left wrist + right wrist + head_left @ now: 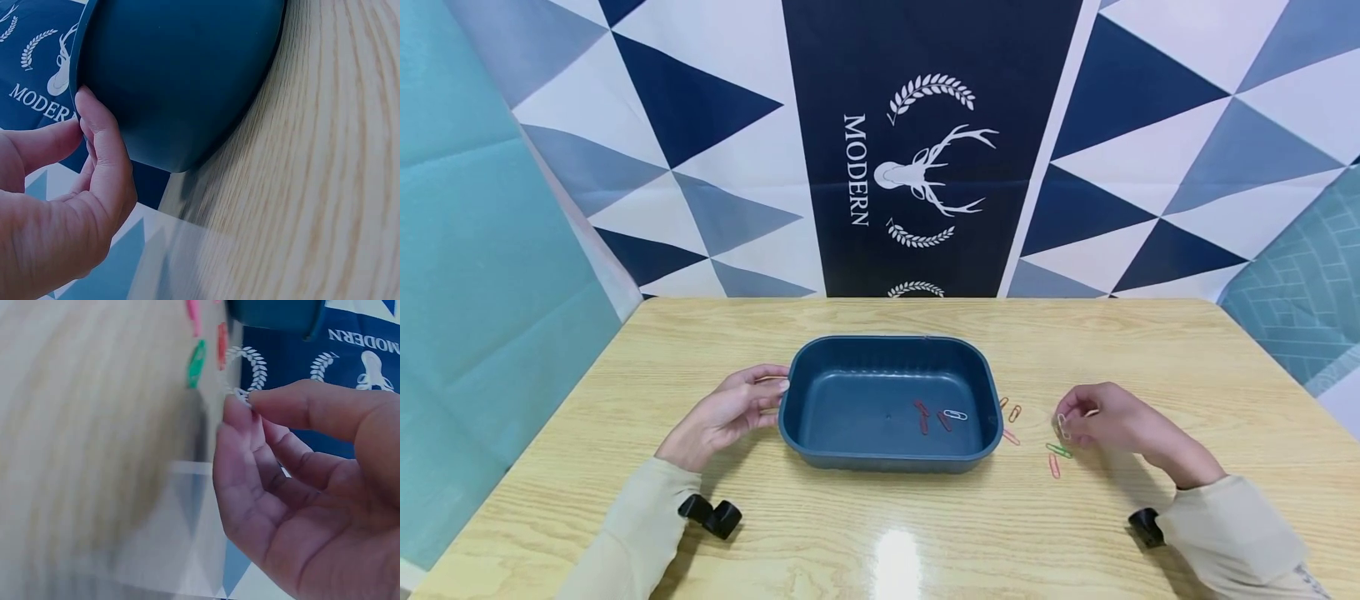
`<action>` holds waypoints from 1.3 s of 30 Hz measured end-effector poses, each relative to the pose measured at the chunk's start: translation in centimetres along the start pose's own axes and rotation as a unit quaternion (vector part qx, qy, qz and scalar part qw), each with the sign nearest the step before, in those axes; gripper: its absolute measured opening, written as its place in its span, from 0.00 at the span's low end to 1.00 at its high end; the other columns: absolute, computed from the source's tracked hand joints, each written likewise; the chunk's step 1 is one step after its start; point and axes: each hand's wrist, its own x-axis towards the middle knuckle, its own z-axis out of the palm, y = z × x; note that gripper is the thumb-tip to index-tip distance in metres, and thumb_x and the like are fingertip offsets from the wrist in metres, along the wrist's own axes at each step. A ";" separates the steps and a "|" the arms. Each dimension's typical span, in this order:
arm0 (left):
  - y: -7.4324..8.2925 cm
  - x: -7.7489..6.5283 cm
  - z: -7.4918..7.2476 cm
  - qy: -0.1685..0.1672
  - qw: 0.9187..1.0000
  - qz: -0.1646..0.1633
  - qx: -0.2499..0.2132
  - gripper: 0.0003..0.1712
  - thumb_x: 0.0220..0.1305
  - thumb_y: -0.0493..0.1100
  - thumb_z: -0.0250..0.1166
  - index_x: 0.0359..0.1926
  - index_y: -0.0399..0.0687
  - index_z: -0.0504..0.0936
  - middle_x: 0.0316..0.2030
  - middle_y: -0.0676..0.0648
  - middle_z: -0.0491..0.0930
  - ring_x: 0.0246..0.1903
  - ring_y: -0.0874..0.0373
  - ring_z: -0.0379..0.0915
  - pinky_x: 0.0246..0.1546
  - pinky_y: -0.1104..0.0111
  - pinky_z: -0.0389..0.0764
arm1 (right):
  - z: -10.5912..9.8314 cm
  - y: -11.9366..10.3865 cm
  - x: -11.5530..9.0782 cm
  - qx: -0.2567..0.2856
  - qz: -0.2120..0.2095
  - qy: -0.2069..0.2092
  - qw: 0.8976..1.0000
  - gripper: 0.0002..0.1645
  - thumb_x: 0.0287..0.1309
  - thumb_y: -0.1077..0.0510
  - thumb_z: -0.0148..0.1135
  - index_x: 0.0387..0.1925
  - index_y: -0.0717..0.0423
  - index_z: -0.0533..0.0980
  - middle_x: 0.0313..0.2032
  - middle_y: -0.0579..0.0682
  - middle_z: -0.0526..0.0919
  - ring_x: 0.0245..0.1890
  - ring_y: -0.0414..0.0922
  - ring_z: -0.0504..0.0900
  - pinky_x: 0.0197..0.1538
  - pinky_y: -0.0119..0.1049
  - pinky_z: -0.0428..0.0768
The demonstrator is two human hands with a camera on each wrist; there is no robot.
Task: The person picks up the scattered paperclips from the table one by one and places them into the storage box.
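A dark blue plastic basin (887, 457) stands mid-table, with several red paper clips (923, 423) and one white paper clip (955, 414) inside near its right end. At the basin's left end, my left hand (730, 414) pinches the rim between thumb and fingers (106, 144). To the right of the basin, my right hand (1112, 421) holds a white paper clip (242, 396) between thumb and fingertips, just above the table. Below that hand lie a green paper clip (1059, 451) and a pink paper clip (1055, 466).
Close to the basin's right wall lie an orange-red paper clip (1015, 413) and a pink paper clip (1011, 437), with another partly hidden by the rim. The wood-grain table (820, 533) ends at a patterned backdrop (925, 250). Each wrist wears a black strap mount.
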 end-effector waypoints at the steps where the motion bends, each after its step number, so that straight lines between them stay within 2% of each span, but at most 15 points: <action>1: 0.0 0.0 0.0 0.001 1.000 0.000 -0.001 0.15 0.71 0.30 0.50 0.56 0.33 0.64 0.37 0.47 0.79 0.31 0.60 0.77 0.36 0.67 0.82 | -0.2 -0.1 0.0 0.008 0.001 0.000 1.000 0.07 0.60 0.69 0.54 0.39 0.68 0.74 0.29 0.51 0.74 0.29 0.45 0.74 0.30 0.34 0.77; 11: -0.1 0.0 -0.1 0.000 1.000 0.002 -0.001 0.15 0.71 0.30 0.52 0.56 0.33 0.64 0.37 0.47 0.79 0.31 0.60 0.78 0.37 0.66 0.82 | -0.9 -1.7 0.0 0.071 -0.011 -0.001 0.997 0.15 0.61 0.66 0.60 0.45 0.73 0.71 0.32 0.51 0.79 0.34 0.44 0.79 0.41 0.38 0.82; 18: -0.3 -0.1 -0.4 -0.039 0.999 0.024 -0.006 0.17 0.68 0.35 0.60 0.54 0.36 0.66 0.38 0.49 0.80 0.34 0.61 0.78 0.38 0.67 0.82 | -0.8 -2.6 0.0 0.082 -0.016 0.009 0.996 0.14 0.60 0.65 0.61 0.44 0.72 0.71 0.32 0.52 0.79 0.34 0.46 0.81 0.41 0.39 0.82; 24: 0.0 -0.2 0.0 -0.014 1.000 0.011 -0.003 0.19 0.70 0.32 0.55 0.58 0.31 0.61 0.37 0.48 0.80 0.33 0.61 0.78 0.36 0.67 0.82 | -1.0 -3.3 0.0 0.078 -0.018 0.019 0.997 0.13 0.63 0.65 0.58 0.45 0.72 0.72 0.33 0.52 0.80 0.35 0.49 0.81 0.42 0.40 0.82; 29: 0.1 -0.4 0.0 -0.008 1.000 0.007 -0.008 0.18 0.71 0.30 0.52 0.58 0.32 0.61 0.36 0.48 0.80 0.32 0.60 0.79 0.35 0.67 0.82 | -0.5 -4.9 0.8 0.079 -0.038 0.022 0.996 0.13 0.64 0.65 0.56 0.45 0.72 0.72 0.34 0.52 0.81 0.36 0.49 0.82 0.42 0.40 0.82; 39: -0.1 -0.2 -0.2 -0.008 1.000 0.006 -0.012 0.14 0.71 0.29 0.51 0.55 0.33 0.63 0.36 0.48 0.80 0.32 0.60 0.79 0.36 0.67 0.82 | 1.6 -9.5 2.7 0.084 -0.076 0.014 0.993 0.13 0.62 0.66 0.58 0.46 0.71 0.73 0.33 0.53 0.80 0.34 0.46 0.81 0.44 0.42 0.82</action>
